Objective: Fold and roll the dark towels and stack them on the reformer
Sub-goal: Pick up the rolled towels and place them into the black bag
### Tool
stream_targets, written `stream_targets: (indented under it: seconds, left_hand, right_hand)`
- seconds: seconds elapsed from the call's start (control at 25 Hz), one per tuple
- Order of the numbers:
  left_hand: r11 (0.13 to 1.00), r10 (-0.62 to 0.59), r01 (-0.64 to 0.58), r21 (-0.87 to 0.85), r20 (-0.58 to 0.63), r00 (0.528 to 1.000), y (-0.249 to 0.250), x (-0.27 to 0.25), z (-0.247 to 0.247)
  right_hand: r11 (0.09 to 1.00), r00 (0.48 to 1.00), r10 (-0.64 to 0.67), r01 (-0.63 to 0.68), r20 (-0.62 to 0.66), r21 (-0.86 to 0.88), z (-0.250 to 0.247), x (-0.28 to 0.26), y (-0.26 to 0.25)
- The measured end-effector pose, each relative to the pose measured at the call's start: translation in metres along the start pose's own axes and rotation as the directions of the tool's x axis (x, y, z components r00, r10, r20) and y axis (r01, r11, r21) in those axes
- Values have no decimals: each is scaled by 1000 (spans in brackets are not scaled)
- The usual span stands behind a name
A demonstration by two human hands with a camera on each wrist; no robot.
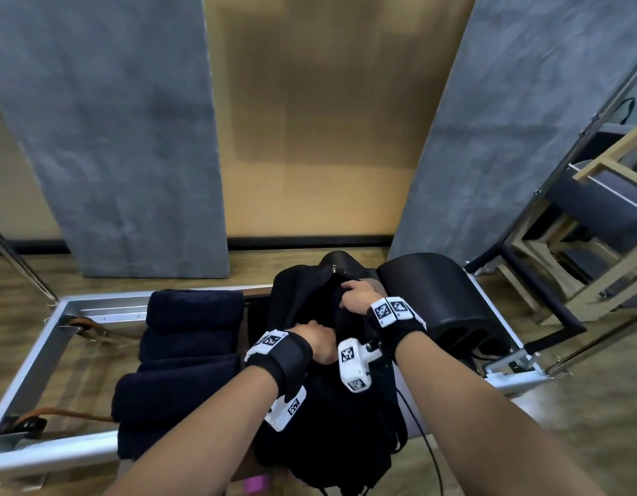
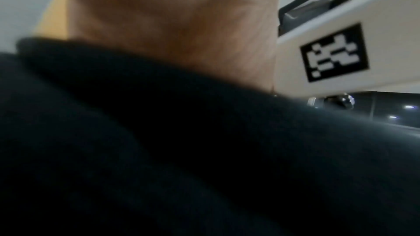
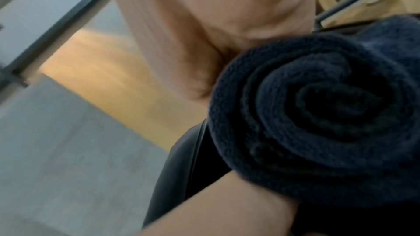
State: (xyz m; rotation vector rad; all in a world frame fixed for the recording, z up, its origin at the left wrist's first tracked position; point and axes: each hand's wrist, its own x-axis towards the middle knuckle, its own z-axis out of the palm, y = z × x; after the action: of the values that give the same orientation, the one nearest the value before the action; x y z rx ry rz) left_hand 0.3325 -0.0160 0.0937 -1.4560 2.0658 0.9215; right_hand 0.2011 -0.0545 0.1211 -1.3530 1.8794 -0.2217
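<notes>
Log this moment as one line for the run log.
step: rolling | left hand: grips towel | right hand: grips towel's far end | rolled towels: stacked at left on reformer

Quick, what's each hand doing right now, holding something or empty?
Left hand: fingers hidden from view, resting on the dark towel; grip cannot be told.
Right hand: curled round the same towel's rolled end.

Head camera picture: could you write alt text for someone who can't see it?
Two hands, the left hand and right hand, grip a dark towel being rolled on a metal-framed reformer. Beside it on the left, finished rolled towels lie stacked in a row; grey panels lean on the wall behind.
</notes>
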Motion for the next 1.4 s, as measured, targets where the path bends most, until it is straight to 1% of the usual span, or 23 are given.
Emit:
stream_targets:
  seconds: [0.08,0.16,0.2,0.28,0.32,0.36,0.44,0.48,0.56,0.64,0.72,0.8,0.88,0.96,1.04,1.12,1.2,1.32,1.4]
  left_hand:
    - [997,4,-5,76,8,1000,-3,2,-1]
    - [993,42,-41,109,-10,999,-8,3,0]
    - [993,59,-58,99,-11,998,-11,4,0]
    - [995,76,-75,70,-15,997,-16,7,0]
    - [995,82,-81,53,-18,996,-18,8,0]
    - [995,93,-92,37,-22,995,-19,9,0]
    - [991,129,-128,34,-30,991,-20,10,-1]
    - [988,145,-144,50,-33,989,-19,9,-1]
    - [981,170,-165,100,-45,984,-16,10,-1]
    - [976,188,-181,124,-53,981,-15,11,0]
    - [978,190,-184,102,-52,980,-17,11,-1]
    - [979,196,-193,64,-54,979,-20,11,-2]
    - [977,212,-210,41,-55,976,-20,12,-2]
    - [976,215,-213,41,-59,975,-18,13,-2]
    - [977,209,-205,58,-69,975,-17,15,-2]
    - [978,203,-197,75,-87,975,-16,15,-4]
    - [977,207,-200,80,-94,974,-16,16,-6]
    - [974,218,-210,89,-97,971,-13,16,-5]
    - [972,224,-213,102,-106,969,-12,13,-4]
  right_hand:
    - [999,999,29,-29,-16,16,2,3,1]
    - [996,995,91,-92,-32,-13,3,4,11]
    - [989,988,135,-139,-73,-54,2,3,17]
    - [963,956,207,-236,-206,-132,0,-1,29]
    - [958,943,217,-255,-253,-129,-1,-3,34]
    - [964,939,205,-242,-276,-107,1,-2,37]
    - [983,945,167,-181,-281,-24,3,1,36]
    - [989,953,150,-147,-263,30,5,5,33]
    - [981,974,124,-93,-187,168,8,15,26]
    - [965,981,121,-81,-149,251,12,21,25]
    - [969,975,149,-110,-168,220,17,21,34]
    - [984,972,167,-153,-166,95,21,17,42]
    - [982,976,178,-184,-129,-39,23,15,45]
    - [975,979,185,-194,-84,-113,22,16,43]
    - [981,984,149,-160,-97,-113,23,16,40]
    - [990,985,69,-87,-158,-113,25,14,42]
    - [994,983,8,-28,-184,-108,24,13,47]
    - [999,987,17,-23,-160,-34,17,12,53]
    - [999,981,34,-33,-190,10,16,13,55]
